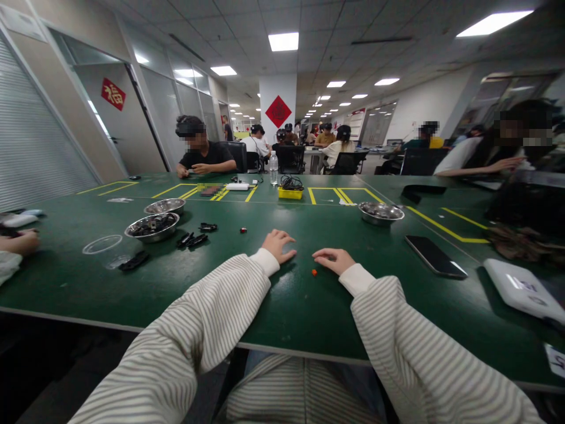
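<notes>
My left hand [279,245] hovers low over the green table [282,312], open, with thumb and fingers spread and nothing in it. Facing it, my right hand [335,261] has its thumb and fingertips drawn together in a pinch. Whatever it might hold is too small to make out. Just below those fingertips lies a small orange piece [314,272] on the tabletop. Left of my left hand is a small red-and-black piece [243,230]. Farther left lie several black clip-like parts [192,240].
A metal bowl of black parts [152,237] stands left, with another bowl [165,205] behind and a clear plastic cup [106,250] nearby. At right are a metal bowl [381,221], a phone [435,256] and a white case [523,288]. Co-workers sit around.
</notes>
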A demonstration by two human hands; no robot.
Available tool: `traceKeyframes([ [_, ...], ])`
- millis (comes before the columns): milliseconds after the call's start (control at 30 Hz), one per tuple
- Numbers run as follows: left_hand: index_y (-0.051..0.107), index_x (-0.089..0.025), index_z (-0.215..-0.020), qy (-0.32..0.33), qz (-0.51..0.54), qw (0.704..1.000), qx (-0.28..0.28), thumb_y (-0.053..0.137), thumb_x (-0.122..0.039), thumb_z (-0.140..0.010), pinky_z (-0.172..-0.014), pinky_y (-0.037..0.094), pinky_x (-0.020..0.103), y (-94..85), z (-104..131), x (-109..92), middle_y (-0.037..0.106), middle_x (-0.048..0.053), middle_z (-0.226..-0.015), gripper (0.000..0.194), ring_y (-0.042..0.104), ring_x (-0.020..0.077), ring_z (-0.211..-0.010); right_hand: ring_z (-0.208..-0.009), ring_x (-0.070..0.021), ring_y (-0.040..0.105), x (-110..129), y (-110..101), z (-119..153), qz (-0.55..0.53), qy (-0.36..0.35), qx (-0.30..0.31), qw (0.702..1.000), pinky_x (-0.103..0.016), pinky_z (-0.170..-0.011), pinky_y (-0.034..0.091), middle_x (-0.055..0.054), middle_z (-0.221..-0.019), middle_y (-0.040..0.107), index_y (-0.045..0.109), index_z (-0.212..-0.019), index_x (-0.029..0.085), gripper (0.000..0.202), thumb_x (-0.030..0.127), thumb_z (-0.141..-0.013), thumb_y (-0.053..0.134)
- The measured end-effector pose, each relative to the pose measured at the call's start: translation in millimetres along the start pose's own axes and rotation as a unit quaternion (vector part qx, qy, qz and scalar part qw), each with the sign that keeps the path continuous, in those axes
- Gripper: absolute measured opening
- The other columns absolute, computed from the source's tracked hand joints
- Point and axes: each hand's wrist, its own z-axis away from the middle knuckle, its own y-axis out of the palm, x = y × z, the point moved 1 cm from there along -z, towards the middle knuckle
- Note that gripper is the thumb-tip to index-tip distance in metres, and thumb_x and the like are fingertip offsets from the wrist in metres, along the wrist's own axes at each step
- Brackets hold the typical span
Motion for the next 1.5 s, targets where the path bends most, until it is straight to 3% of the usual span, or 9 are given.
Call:
traceKeyframes([
  [67, 0.052, -0.024, -0.096, -0.140, -0.056, 0.987, -0.049, 0.059, -0.028, -0.062, -0.087, 0.025, 0.037, -8.9, 1, 38, 0.045, 0.002, -0.105, 0.035, 0.029, 0.0232, -0.102, -0.055, -0.0098, 0.050, 0, 1, 1, 0.047, -0.034, 0.032, 0.998, -0.021, -0.052, 0.040, -0.002, -0.070, 0.061, 0.063, -0.080, 0.017, 0.025, 0.033, -0.062, 0.055],
  [133, 0.052, -0.016, -0.096, -0.207, -0.067, 0.974, -0.061, 0.056, -0.019, -0.065, -0.085, 0.025, 0.041, -15.5, 4, 73, 0.044, 0.007, -0.105, 0.032, 0.026, 0.0264, -0.103, -0.052, -0.0083, 0.045, -1, 2, 2, 0.074, -0.070, 0.054, 0.993, -0.020, -0.050, 0.038, -0.003, -0.072, 0.060, 0.063, -0.079, 0.017, 0.027, 0.034, -0.059, 0.058],
  [233, 0.056, -0.009, -0.084, -0.247, -0.057, 0.966, -0.041, 0.049, -0.014, -0.070, -0.081, 0.032, 0.037, -20.2, 9, 107, 0.050, 0.007, -0.085, 0.016, 0.036, 0.0220, -0.093, -0.050, -0.0070, 0.043, -3, 3, 2, 0.083, -0.105, 0.066, 0.989, -0.020, -0.050, 0.037, -0.004, -0.075, 0.059, 0.064, -0.073, 0.017, 0.023, 0.034, -0.059, 0.059],
  [300, 0.058, -0.011, -0.079, -0.245, -0.043, 0.968, -0.019, 0.048, -0.012, -0.071, -0.078, 0.035, 0.033, -19.5, 10, 114, 0.051, 0.005, -0.078, 0.013, 0.042, 0.0182, -0.085, -0.050, -0.0069, 0.042, -3, 3, 2, 0.083, -0.114, 0.069, 0.988, -0.019, -0.050, 0.037, -0.004, -0.075, 0.058, 0.065, -0.071, 0.018, 0.021, 0.034, -0.059, 0.059],
  [433, 0.056, -0.017, -0.089, -0.189, 0.001, 0.982, 0.017, 0.054, -0.013, -0.066, -0.075, 0.040, 0.025, -9.6, 6, 93, 0.056, 0.001, -0.079, 0.023, 0.049, 0.0122, -0.076, -0.052, -0.0078, 0.046, 1, 4, 2, 0.076, -0.108, 0.060, 0.989, -0.020, -0.051, 0.038, -0.003, -0.072, 0.059, 0.065, -0.072, 0.017, 0.021, 0.034, -0.060, 0.058],
  [633, 0.052, -0.018, -0.096, -0.041, 0.175, 0.982, 0.052, 0.055, -0.018, -0.064, -0.066, 0.044, 0.021, 10.1, 11, 16, 0.060, 0.000, -0.080, 0.032, 0.053, 0.0081, -0.067, -0.048, -0.0080, 0.049, 6, 7, 4, 0.056, -0.030, 0.032, 0.997, -0.018, -0.044, 0.036, -0.002, -0.060, 0.060, 0.064, -0.076, 0.017, 0.023, 0.032, -0.061, 0.056],
  [767, 0.053, -0.018, -0.093, 0.016, 0.181, 0.980, 0.082, 0.057, -0.022, -0.062, -0.063, 0.042, 0.019, 12.0, 16, -18, 0.059, -0.002, -0.074, 0.031, 0.051, 0.0072, -0.062, -0.051, -0.0087, 0.050, 6, 7, 3, 0.062, -0.037, 0.020, 0.997, -0.019, -0.047, 0.038, -0.002, -0.064, 0.061, 0.064, -0.076, 0.017, 0.022, 0.030, -0.061, 0.056],
  [1033, 0.059, -0.018, -0.075, 0.036, 0.109, 0.991, 0.073, 0.059, -0.030, -0.062, -0.062, 0.039, 0.021, 9.1, 14, -22, 0.053, -0.001, -0.066, 0.018, 0.049, 0.0099, -0.063, -0.049, -0.0083, 0.049, 9, 13, 0, 0.084, -0.048, 0.004, 0.995, -0.020, -0.047, 0.039, -0.002, -0.061, 0.060, 0.065, -0.074, 0.017, 0.020, 0.029, -0.060, 0.057],
  [1500, 0.057, -0.018, -0.080, 0.067, 0.158, 0.985, -0.028, 0.051, -0.031, -0.069, -0.063, 0.040, 0.021, -4.0, 18, -38, 0.054, 0.001, -0.070, 0.018, 0.048, 0.0098, -0.067, -0.059, -0.0129, 0.056, 17, 15, 3, -0.026, -0.063, -0.061, 0.996, -0.024, -0.055, 0.046, -0.005, -0.069, 0.063, 0.062, -0.073, 0.015, 0.020, 0.030, -0.061, 0.058],
])
